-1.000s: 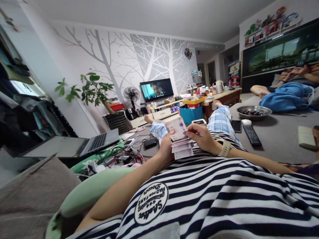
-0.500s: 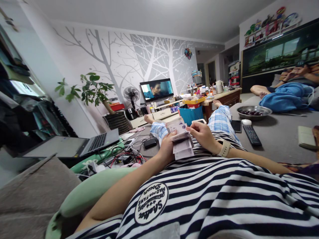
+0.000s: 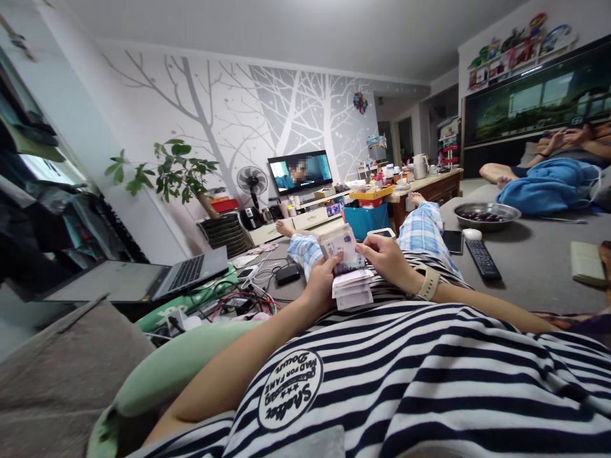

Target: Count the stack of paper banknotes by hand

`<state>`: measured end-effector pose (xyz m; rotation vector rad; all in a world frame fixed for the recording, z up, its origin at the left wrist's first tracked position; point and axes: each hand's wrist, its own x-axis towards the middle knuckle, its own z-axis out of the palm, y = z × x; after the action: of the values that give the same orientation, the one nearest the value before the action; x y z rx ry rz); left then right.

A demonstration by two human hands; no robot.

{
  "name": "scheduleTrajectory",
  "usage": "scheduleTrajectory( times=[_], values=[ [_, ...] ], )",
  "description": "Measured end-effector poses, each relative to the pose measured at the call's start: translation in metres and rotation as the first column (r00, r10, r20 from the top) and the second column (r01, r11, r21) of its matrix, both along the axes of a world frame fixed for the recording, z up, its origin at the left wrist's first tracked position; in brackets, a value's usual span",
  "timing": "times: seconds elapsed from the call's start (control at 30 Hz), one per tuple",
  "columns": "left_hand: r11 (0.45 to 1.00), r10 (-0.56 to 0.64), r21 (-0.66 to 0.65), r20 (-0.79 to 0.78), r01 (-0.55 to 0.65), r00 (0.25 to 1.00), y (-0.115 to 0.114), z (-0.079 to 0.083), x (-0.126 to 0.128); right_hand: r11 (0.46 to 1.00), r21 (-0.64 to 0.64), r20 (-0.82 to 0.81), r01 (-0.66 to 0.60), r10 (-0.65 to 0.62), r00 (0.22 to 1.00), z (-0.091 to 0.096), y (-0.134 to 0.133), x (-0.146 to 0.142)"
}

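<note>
A stack of pale purple banknotes (image 3: 344, 247) is held in front of my belly, with the figure 5 showing on the top note. My left hand (image 3: 321, 283) grips the stack from the left, its thumb across the face of the notes. Several notes (image 3: 353, 291) are folded over and hang down on the near side. My right hand (image 3: 387, 256) is closed in a pinch at the right edge of the top note. On that wrist sits a cream watch (image 3: 429, 283). Fingers behind the stack are hidden.
To the left are an open laptop (image 3: 188, 272), tangled cables and a black box (image 3: 287, 275). At the right lie a remote control (image 3: 483, 259), a metal bowl (image 3: 487, 216) of dark fruit and a booklet (image 3: 587, 263). Another person's legs and a blue cloth (image 3: 544, 186) are beyond.
The note that was bent under my right fingers now lies flatter against the stack, its face showing more. More folded notes hang on the near side. My arms stay nearly in place.
</note>
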<state>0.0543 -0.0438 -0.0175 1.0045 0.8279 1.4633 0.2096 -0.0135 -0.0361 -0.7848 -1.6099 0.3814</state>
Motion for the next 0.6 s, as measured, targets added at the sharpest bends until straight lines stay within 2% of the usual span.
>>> scheduleTrajectory(
  times=[0.17,0.3,0.6],
  values=[
    [0.998,-0.066,0.004,0.107,0.066,0.992,0.007,-0.003,0.000,1.000,0.004,-0.002,0.001,-0.001,1.000,0.000,-0.002,0.001],
    [0.996,-0.087,-0.018,0.159,0.091,0.983,0.011,-0.005,0.001,0.998,0.063,-0.013,0.002,-0.001,1.000,0.000,-0.005,0.001],
    [0.996,-0.092,0.029,0.100,0.089,0.991,0.011,-0.004,0.002,0.981,0.155,-0.027,-0.116,0.121,0.992,-0.001,-0.010,0.000]
  ],
)
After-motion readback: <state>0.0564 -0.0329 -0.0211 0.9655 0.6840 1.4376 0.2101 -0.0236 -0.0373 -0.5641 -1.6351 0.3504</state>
